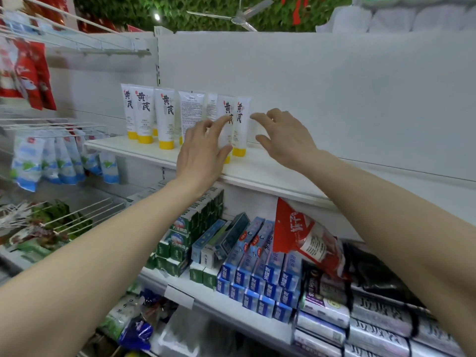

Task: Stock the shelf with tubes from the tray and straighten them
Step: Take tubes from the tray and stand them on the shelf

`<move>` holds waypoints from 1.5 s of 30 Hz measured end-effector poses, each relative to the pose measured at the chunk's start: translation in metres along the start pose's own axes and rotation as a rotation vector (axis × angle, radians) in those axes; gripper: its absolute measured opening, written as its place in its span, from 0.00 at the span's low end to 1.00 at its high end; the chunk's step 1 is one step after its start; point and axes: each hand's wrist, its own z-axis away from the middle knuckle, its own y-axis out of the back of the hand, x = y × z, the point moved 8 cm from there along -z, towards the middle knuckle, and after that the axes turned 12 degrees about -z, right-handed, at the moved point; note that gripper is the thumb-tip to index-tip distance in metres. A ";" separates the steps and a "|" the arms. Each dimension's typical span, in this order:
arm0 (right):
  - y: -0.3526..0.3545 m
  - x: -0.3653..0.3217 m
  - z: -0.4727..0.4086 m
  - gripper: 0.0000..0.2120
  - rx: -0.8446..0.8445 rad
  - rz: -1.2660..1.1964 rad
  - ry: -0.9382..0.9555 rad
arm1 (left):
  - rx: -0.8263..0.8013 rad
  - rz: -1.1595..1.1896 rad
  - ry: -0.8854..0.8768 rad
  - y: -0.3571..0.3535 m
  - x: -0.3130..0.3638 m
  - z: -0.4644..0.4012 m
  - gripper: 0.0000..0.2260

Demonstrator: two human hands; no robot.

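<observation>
Several white tubes with yellow caps stand cap-down in a row on the white shelf (pixel 260 173). The leftmost tubes (pixel 144 112) show black characters; one in the middle (pixel 192 109) shows its printed back. My left hand (pixel 203 150) lies against the front of the tube (pixel 226 109) near the row's right end, fingers straight. My right hand (pixel 280 136) hovers just right of the last tube (pixel 240 124), fingers spread and holding nothing. No tray is in view.
The shelf runs bare to the right of the tubes. Below it are stacked toothpaste boxes (pixel 257 274), green boxes (pixel 180 243) and a red bag (pixel 306 233). Wire racks with hanging packets (pixel 51 161) stand at the left.
</observation>
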 end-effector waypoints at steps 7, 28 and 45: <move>0.043 -0.013 0.098 0.22 0.006 0.203 -0.012 | -0.083 0.045 -0.063 0.022 0.036 0.057 0.25; 0.128 0.063 0.529 0.23 -0.230 0.361 -0.548 | -0.433 0.428 -0.520 -0.014 0.338 0.300 0.22; 0.117 0.168 0.997 0.24 -0.454 0.034 -1.293 | -1.032 0.497 -0.857 -0.110 0.621 0.640 0.23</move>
